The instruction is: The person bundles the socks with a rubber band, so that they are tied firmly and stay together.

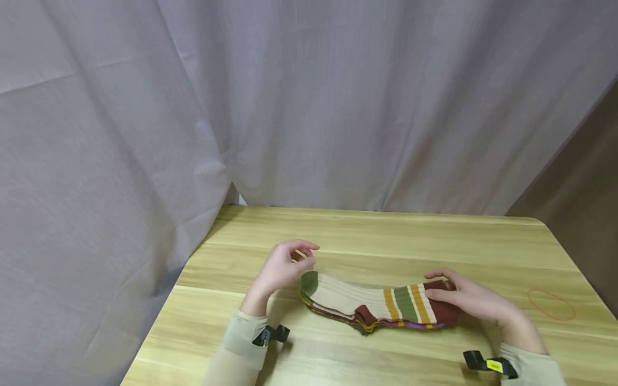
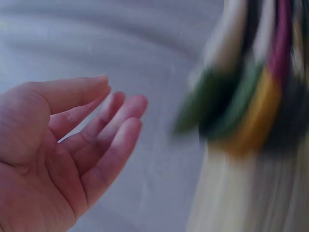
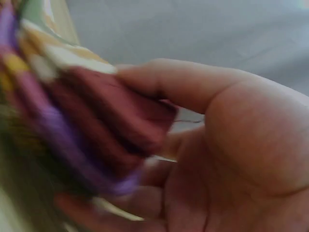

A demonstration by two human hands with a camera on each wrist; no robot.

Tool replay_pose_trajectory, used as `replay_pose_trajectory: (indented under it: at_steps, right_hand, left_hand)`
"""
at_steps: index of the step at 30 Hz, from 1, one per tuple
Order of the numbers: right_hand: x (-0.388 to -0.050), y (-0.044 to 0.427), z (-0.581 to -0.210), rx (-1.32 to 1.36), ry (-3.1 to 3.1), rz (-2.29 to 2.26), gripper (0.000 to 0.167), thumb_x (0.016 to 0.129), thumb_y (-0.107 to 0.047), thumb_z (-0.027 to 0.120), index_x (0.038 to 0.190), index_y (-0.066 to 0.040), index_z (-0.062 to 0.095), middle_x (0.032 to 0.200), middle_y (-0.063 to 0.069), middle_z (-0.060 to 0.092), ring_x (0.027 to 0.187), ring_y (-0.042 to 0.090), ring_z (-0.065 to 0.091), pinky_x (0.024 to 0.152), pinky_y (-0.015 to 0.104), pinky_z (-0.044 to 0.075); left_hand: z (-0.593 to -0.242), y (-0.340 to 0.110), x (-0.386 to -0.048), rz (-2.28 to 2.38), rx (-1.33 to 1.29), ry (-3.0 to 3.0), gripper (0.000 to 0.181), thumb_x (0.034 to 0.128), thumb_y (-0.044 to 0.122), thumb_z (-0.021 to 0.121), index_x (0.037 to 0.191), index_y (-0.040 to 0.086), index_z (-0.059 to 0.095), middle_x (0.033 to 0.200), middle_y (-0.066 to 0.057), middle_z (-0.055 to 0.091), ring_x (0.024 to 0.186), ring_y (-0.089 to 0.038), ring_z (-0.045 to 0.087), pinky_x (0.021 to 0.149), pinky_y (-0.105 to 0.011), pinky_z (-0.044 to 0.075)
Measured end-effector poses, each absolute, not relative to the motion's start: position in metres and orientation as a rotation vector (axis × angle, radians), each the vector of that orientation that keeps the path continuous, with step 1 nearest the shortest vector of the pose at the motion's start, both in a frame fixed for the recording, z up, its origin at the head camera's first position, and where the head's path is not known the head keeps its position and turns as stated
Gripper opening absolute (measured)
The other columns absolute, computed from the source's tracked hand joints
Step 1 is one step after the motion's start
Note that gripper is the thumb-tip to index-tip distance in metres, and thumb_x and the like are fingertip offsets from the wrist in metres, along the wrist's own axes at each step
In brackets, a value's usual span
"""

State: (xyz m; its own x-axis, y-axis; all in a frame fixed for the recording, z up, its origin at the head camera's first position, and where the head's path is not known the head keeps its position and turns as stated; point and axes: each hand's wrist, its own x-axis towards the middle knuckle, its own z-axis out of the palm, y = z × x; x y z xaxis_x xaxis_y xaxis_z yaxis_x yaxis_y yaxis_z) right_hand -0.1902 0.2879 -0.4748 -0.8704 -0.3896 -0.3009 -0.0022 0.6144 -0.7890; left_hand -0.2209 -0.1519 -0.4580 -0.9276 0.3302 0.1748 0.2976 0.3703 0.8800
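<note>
A stack of striped socks (image 1: 352, 296) lies over the wooden table, toes to the left and maroon cuffs to the right. The top sock is cream with a green toe, a maroon heel and green and mustard bands. At the cuff end my right hand (image 1: 470, 296) holds the stack, its thumb on top; in the right wrist view several maroon and purple cuff layers (image 3: 116, 121) sit between thumb and fingers. My left hand (image 1: 288, 265), loosely curved and holding nothing, hovers just beyond the green toe (image 1: 309, 282). The left wrist view shows a gap between that hand and the blurred toes (image 2: 236, 111).
The wooden table (image 1: 386, 241) extends around the socks, with a thin red oval mark (image 1: 551, 304) on its right side. Grey curtains (image 1: 314, 107) hang behind and to the left. Each wrist wears a black camera mount (image 1: 490, 364).
</note>
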Motion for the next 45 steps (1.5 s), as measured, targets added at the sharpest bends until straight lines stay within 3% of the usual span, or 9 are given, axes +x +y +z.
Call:
replay_pose_trajectory:
  at_steps: [5,9,13,20,24,27,35,42,45]
  right_hand:
    - [-0.197,0.281,-0.476,-0.224,2.427,-1.276,0.073,0.109,-0.035,0.063,0.162,0.002,0.029,0.121,0.020,0.063,0.099,0.025,0.065,0.079,0.034,0.055]
    - [-0.200,0.278,-0.480,-0.220,2.448,-1.337,0.075,0.109,-0.030,0.063,0.164,0.004,0.024,0.131,0.030,0.057,0.103,0.028,0.066,0.078,0.033,0.057]
    - [-0.201,0.275,-0.483,-0.246,2.491,-1.371,0.073,0.109,-0.026,0.062,0.163,0.006,0.025,0.143,0.041,0.044,0.107,0.032,0.064,0.075,0.032,0.058]
    - [-0.204,0.267,-0.480,-0.149,2.550,-1.394,0.073,0.110,-0.025,0.061,0.163,0.007,0.023,0.155,0.045,0.031,0.104,0.031,0.064,0.068,0.032,0.055]
    - [-0.206,0.268,-0.478,-0.065,2.553,-1.411,0.070,0.111,-0.022,0.057,0.163,0.009,0.022,0.157,0.049,0.020,0.110,0.036,0.064,0.073,0.029,0.059]
    - [-0.207,0.269,-0.477,-0.021,2.517,-1.459,0.068,0.112,-0.019,0.054,0.163,0.010,0.019,0.158,0.052,0.013,0.104,0.030,0.067,0.075,0.029,0.062]
    - [-0.206,0.270,-0.479,0.008,2.475,-1.540,0.066,0.111,-0.014,0.053,0.161,0.012,0.020,0.157,0.054,0.009,0.092,0.018,0.068,0.073,0.029,0.063]
    - [-0.204,0.275,-0.480,-0.032,2.464,-1.515,0.065,0.112,-0.018,0.053,0.159,0.015,0.023,0.156,0.054,0.012,0.097,0.025,0.069,0.075,0.033,0.064]
    - [-0.202,0.279,-0.479,-0.041,2.464,-1.503,0.066,0.114,-0.026,0.052,0.159,0.014,0.024,0.157,0.050,0.020,0.103,0.028,0.068,0.075,0.034,0.064]
  left_hand:
    - [-0.456,-0.091,-0.207,1.526,0.827,2.552,0.031,0.0971,0.008,0.078,0.128,0.011,0.076,0.102,0.001,0.076,0.089,-0.010,0.070,0.076,-0.024,0.058]
    - [-0.462,-0.033,-0.195,1.317,0.932,2.572,0.044,0.0953,0.015,0.082,0.137,0.012,0.071,0.114,-0.003,0.075,0.099,-0.005,0.068,0.082,-0.017,0.054]
    - [-0.475,0.013,-0.187,1.021,0.886,2.739,0.055,0.0891,0.030,0.089,0.139,0.019,0.069,0.119,0.004,0.071,0.102,-0.001,0.063,0.084,-0.014,0.049]
    - [-0.491,0.053,-0.188,0.720,0.714,2.918,0.063,0.0760,0.042,0.097,0.130,0.029,0.066,0.114,0.011,0.063,0.093,0.001,0.057,0.072,-0.019,0.048]
    - [-0.493,0.069,-0.187,0.611,0.662,2.972,0.070,0.0704,0.049,0.099,0.128,0.032,0.061,0.109,0.013,0.059,0.092,0.000,0.055,0.070,-0.025,0.049]
    - [-0.496,0.079,-0.185,0.517,0.632,3.024,0.076,0.0674,0.050,0.101,0.128,0.033,0.058,0.111,0.014,0.058,0.096,-0.002,0.055,0.071,-0.031,0.048]
    - [-0.501,0.081,-0.185,0.531,0.614,3.075,0.061,0.0738,0.018,0.094,0.123,0.029,0.060,0.104,0.012,0.059,0.091,-0.004,0.056,0.063,-0.030,0.046]
    - [-0.499,0.063,-0.194,0.827,0.572,2.986,0.035,0.0762,0.017,0.089,0.105,0.030,0.073,0.092,0.019,0.065,0.078,0.001,0.057,0.061,-0.021,0.043]
    - [-0.502,0.056,-0.196,0.949,0.527,2.931,0.030,0.0789,0.019,0.088,0.104,0.029,0.076,0.087,0.020,0.064,0.074,0.002,0.054,0.061,-0.020,0.042]
